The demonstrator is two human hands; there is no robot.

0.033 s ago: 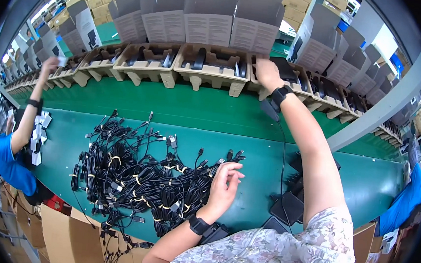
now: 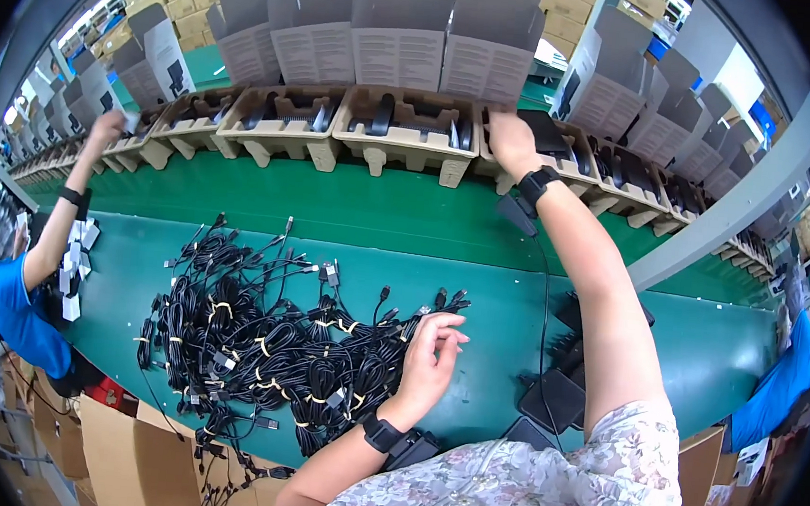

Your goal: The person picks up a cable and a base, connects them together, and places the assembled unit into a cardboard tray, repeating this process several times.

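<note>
My right hand (image 2: 514,143) reaches into a brown moulded pulp tray (image 2: 561,173) on the raised shelf. Its fingers are hidden in the tray and blurred, beside a flat black device (image 2: 545,131). Resting low over the green table, my left hand (image 2: 430,362) has its fingers loosely bent and apart, with nothing seen in it. It is at the right edge of a large heap of black cables (image 2: 265,342), many bundled with pale ties. Black power adapters (image 2: 551,398) lie by my right arm.
Similar trays (image 2: 408,130) with black parts line the shelf, with open grey-and-white boxes (image 2: 396,62) behind. A grey post (image 2: 728,198) stands at the right. A blue-shirted co-worker (image 2: 25,304) reaches to the trays at the left. A thin cable (image 2: 543,340) crosses the table near my right arm.
The co-worker's raised hand has moved slightly to the right along the trays. My own hands stay almost where they were.
</note>
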